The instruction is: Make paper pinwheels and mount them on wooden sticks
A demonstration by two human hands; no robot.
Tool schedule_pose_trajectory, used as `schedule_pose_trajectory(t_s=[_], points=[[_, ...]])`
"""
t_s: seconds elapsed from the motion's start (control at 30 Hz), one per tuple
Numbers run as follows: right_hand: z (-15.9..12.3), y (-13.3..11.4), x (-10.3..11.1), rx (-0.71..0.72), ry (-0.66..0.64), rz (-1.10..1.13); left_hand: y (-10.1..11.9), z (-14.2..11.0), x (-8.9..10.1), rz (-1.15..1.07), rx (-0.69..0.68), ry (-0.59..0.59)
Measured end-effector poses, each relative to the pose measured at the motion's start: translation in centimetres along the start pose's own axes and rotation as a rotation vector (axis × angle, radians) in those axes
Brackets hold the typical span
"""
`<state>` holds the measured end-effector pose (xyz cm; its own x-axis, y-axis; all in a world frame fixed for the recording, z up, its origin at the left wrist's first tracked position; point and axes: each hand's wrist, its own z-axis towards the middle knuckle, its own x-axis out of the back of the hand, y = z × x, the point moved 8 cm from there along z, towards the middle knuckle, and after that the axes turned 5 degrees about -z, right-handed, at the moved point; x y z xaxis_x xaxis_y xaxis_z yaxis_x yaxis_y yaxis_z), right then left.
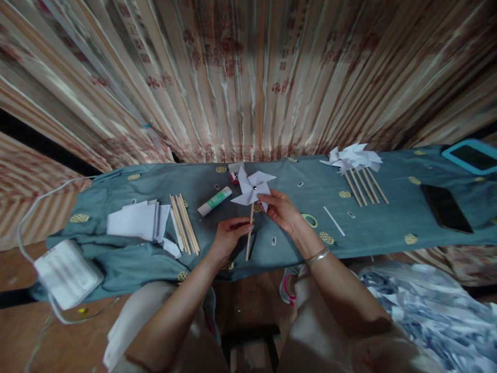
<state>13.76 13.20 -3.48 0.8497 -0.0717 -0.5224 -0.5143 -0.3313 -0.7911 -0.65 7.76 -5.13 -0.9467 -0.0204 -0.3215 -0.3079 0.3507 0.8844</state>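
Note:
A white paper pinwheel (244, 192) on a wooden stick is held up over the middle of the cloth-covered table, a pin at its centre. My left hand (230, 235) pinches the stick partway down. With its fingertips, my right hand (280, 210) grips the pinwheel's lower right blade near the pin. Just left of the pinwheel lies a green and white glue stick (215, 201). A small red and white box (234, 176) shows partly behind the blades. Several finished pinwheels (359, 159) lie together at the back right.
Folded paper sheets (132, 219) and several bare wooden sticks (184, 225) lie at left, beside a white power strip (69, 273). To the right are a green tape ring (309, 220), a white strip (334, 221), a black phone (446, 208) and a blue-framed tablet (474, 157). A curtain hangs behind.

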Motion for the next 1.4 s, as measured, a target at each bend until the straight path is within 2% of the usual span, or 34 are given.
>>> schedule_pose_trajectory(t_s=[0.47, 0.8, 1.2, 1.4], points=[[0.4, 0.42, -0.01, 0.029, -0.049, -0.09, 0.07, -0.15, -0.23, 0.006, 0.0, -0.01], [-0.1, 0.37, -0.4, 0.001, -0.011, -0.084, 0.12, -0.11, -0.12, 0.019, -0.012, -0.004], [-0.28, 0.01, -0.84, 0.019, -0.041, -0.129, 0.29, -0.1, -0.16, 0.009, -0.006, 0.006], [-0.21, -0.46, -0.07, 0.028, -0.031, -0.136, 0.41, -0.03, 0.14, 0.02, -0.008, 0.024]])
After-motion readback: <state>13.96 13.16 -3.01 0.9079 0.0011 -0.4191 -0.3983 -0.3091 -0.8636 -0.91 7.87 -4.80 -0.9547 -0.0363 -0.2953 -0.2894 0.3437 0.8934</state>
